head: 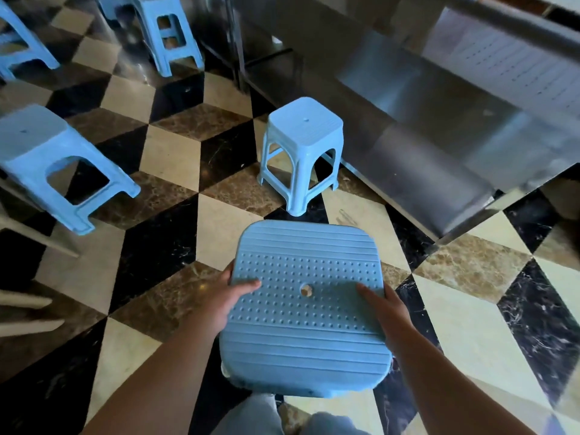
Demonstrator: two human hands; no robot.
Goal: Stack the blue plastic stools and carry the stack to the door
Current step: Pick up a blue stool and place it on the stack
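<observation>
I hold a blue plastic stool [304, 328] in front of me by its seat, which faces up at me with a small hole in the middle. My left hand [226, 301] grips the seat's left edge, thumb on top. My right hand [384, 312] grips the right edge the same way. Its legs are hidden under the seat. Just ahead, a second blue stool [303, 136] stands upright on the floor. A third stool [47, 158] stands at the left. Two more stools [166, 29] [18, 42] stand at the far left.
A stainless steel table [470, 98] with a lower shelf runs along the right, close to the standing stool. The floor [175, 171] has a black, beige and brown diamond pattern. Pale table legs [28, 302] reach in from the left edge.
</observation>
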